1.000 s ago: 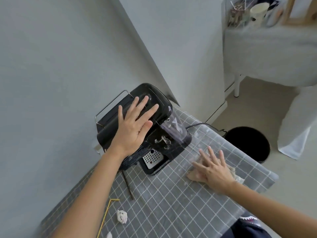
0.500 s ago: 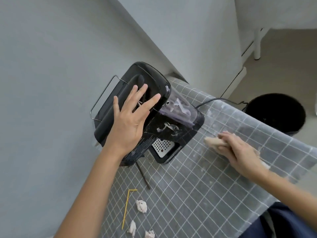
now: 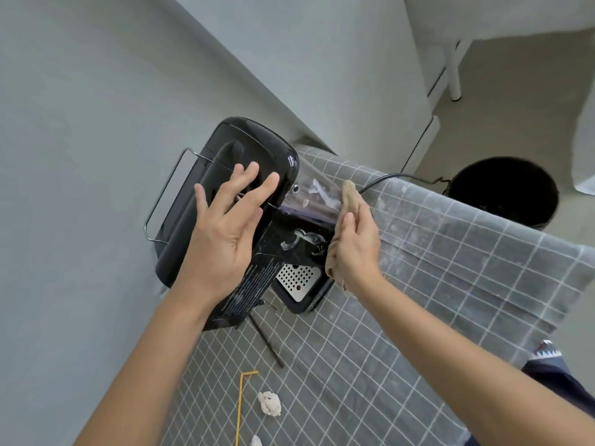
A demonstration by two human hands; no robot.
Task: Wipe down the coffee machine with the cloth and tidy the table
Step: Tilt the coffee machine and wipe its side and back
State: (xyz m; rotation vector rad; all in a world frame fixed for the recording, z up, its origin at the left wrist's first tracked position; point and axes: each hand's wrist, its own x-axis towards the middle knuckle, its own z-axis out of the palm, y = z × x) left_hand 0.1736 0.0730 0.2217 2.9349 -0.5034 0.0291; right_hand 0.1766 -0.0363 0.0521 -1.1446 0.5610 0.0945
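The black coffee machine (image 3: 244,149) stands at the table's far left corner against the grey wall. My left hand (image 3: 225,233) lies flat on its top, fingers spread, holding nothing. My right hand (image 3: 354,249) presses a beige cloth (image 3: 349,197) against the machine's right side, beside the clear water tank (image 3: 317,197). The perforated metal drip tray (image 3: 297,280) shows between my two hands. A grey grid-patterned tablecloth (image 3: 434,284) covers the table.
Crumpled paper balls (image 3: 269,403), a bent yellow straw (image 3: 240,410) and a dark stick (image 3: 267,342) lie on the cloth near me. The power cord (image 3: 402,177) runs off the far edge toward a black bin (image 3: 502,191) on the floor. White table legs stand behind.
My right hand picked the cloth up off the table and brought it left against the machine's side. My left hand stayed on the machine's top. The view tilted downward.
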